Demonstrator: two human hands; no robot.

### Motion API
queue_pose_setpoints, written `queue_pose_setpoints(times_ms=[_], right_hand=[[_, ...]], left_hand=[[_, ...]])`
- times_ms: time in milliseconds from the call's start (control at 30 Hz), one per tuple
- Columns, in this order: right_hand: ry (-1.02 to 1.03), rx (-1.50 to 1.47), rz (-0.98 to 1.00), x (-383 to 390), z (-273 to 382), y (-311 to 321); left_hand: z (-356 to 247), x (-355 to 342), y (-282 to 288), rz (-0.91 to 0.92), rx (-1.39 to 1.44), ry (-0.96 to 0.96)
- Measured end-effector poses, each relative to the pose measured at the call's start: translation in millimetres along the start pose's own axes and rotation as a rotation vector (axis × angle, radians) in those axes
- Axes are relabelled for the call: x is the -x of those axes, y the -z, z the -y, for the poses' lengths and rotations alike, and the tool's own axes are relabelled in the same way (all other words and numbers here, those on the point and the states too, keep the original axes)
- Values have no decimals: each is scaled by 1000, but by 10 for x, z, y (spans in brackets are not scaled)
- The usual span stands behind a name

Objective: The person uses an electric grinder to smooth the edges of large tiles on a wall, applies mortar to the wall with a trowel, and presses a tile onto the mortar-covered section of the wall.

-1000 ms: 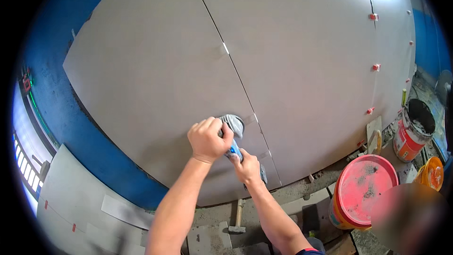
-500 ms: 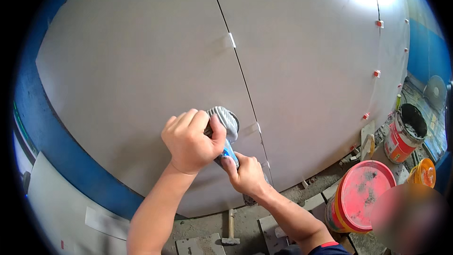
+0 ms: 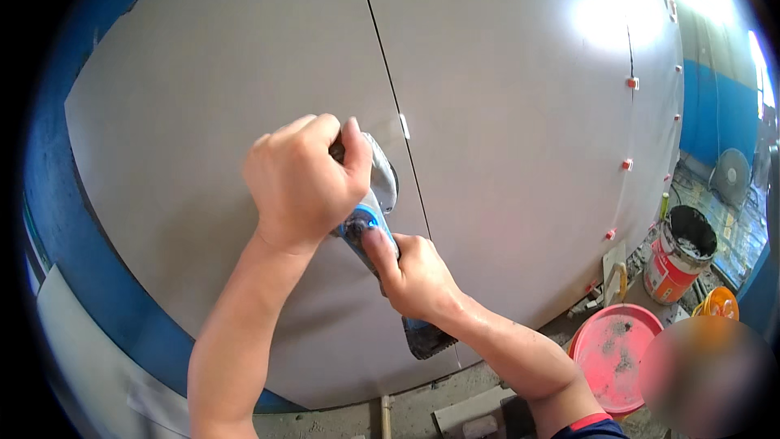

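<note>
Both my hands hold a blue-and-black cordless tile vibrator (image 3: 366, 216) against a large grey tile (image 3: 162, 154) on the wall. My left hand (image 3: 302, 175) is closed around the top grip, beside the rounded grey head (image 3: 384, 179). Farther down, my right hand (image 3: 420, 280) wraps the body, its thumb lying along the upper side. A dark battery end (image 3: 428, 340) sticks out below that hand. The head sits just left of a thin dark joint; its face against the tile is hidden. Above right of it, a white clip (image 3: 405, 126) stands in the joint.
Red-and-white clips (image 3: 627, 164) line another joint at right. A red-lidded bucket (image 3: 613, 341), an open mortar bucket (image 3: 670, 272) and a small orange bucket (image 3: 719, 303) stand lower right. A fan (image 3: 731, 175) is behind. A wooden handle (image 3: 386, 415) lies on the floor below.
Both hands have moved the tile vibrator up along the tile, closer to the upper white clip. Its battery end now shows below my right hand. My view has tilted upward and to the right.
</note>
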State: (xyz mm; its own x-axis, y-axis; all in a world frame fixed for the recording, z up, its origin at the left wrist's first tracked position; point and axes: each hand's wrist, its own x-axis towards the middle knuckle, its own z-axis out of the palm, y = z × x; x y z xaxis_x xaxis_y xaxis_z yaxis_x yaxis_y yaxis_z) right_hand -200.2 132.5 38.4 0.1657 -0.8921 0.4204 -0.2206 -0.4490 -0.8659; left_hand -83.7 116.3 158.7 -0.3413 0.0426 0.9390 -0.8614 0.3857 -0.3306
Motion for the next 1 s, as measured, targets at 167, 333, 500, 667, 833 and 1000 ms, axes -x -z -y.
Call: queue_pose_setpoints(times_ms=[167, 333, 500, 667, 833, 1000], right_hand=[[27, 15, 34, -211, 362, 176], [36, 69, 37, -343, 660, 313], [16, 94, 57, -445, 872, 473], [44, 86, -20, -609, 1357, 666], [50, 91, -20, -740, 1665, 785], [-59, 240, 54, -357, 1428, 525]], left_hand=[[113, -392, 23, -79, -95, 15], [202, -646, 74, -30, -128, 75], [258, -905, 32, -49, -139, 95], [278, -1499, 119, -16, -183, 156], [382, -1867, 96, 111, -183, 237], [372, -1233, 435, 134, -56, 359]])
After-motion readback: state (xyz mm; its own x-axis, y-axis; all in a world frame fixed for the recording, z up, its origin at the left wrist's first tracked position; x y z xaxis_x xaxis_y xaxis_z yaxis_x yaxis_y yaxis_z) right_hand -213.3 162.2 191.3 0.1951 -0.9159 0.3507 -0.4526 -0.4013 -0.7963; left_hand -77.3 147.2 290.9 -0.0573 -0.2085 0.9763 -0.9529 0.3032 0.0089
